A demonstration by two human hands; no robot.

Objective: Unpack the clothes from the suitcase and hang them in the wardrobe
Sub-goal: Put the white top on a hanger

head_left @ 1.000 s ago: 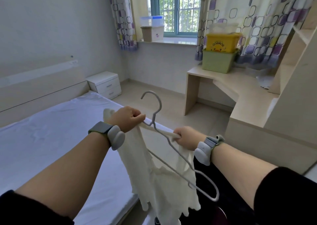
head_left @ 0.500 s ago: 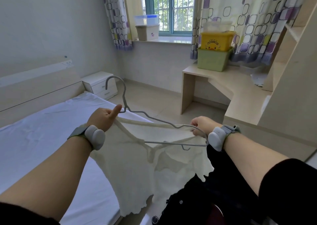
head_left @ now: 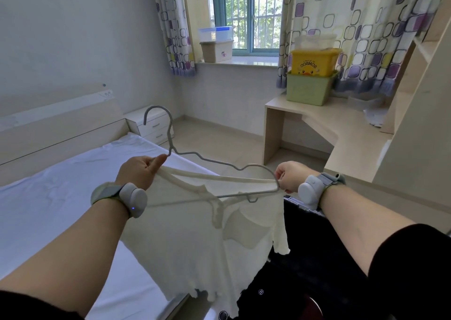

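Over the near corner of the bed [head_left: 48,210], both hands hold a grey wire hanger [head_left: 170,134] with a white top [head_left: 195,246] partly threaded on it. The left hand [head_left: 140,172] is above the bed's edge, fingers curled round one shoulder strap of the top, thumb stretched out so that its tip touches the base of the hanger's neck. The right hand [head_left: 291,177], off the bed's side and over the floor, is closed on the hanger's far shoulder bend, pinching the wire together with the other end of the strap. The hanger lies tilted, its hook rising above the bed toward the headboard. The strap runs taut between the two hands, and the body of the top hangs loose below them, its wavy hem falling past the bed's edge. Each wrist wears a grey band.

Beside the bed, below the right forearm, lies dark fabric [head_left: 305,271]; whether it belongs to a suitcase I cannot tell. At the bed's head stands a white nightstand [head_left: 151,124]. Across the floor from the bed, a pale counter [head_left: 341,144] carries a yellow box [head_left: 314,61] stacked on a green box [head_left: 308,89].
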